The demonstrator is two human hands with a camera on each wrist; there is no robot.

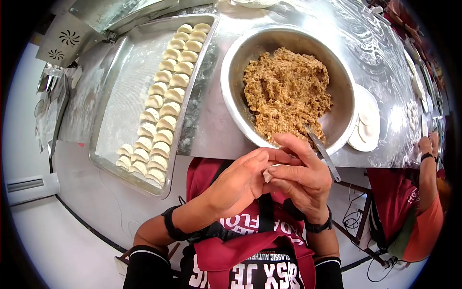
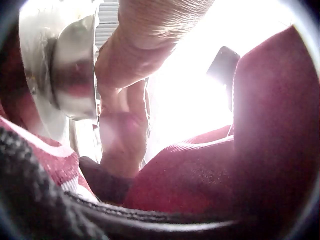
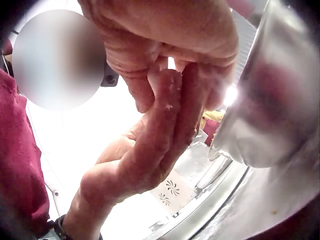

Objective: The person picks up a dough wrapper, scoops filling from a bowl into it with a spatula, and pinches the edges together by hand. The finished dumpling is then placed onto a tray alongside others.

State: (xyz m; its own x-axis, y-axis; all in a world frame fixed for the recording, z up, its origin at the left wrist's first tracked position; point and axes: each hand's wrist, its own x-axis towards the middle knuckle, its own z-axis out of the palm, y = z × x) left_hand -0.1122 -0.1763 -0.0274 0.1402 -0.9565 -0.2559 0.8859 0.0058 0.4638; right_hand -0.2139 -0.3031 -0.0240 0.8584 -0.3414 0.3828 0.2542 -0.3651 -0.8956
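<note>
Left hand [image 2: 122,125] hangs close before lens, fingers [image 2: 117,107] curled, blurred. Shiny round steel bowl [image 2: 75,65] just left of hand, seen from below. Dark red cloth apron [image 2: 260,150] fills right side. Bright glare behind hand.

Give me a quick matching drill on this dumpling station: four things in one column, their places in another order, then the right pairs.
Things:
1. finished dumplings
2. filling
3. round wrappers
4. dumpling being folded

Places:
A. stacked on the table to the right of the bowl
B. pinched between the left hand and right hand
C. in two rows on the metal tray
D. heaped inside the steel bowl

Pairs: 1-C, 2-D, 3-A, 4-B
</note>
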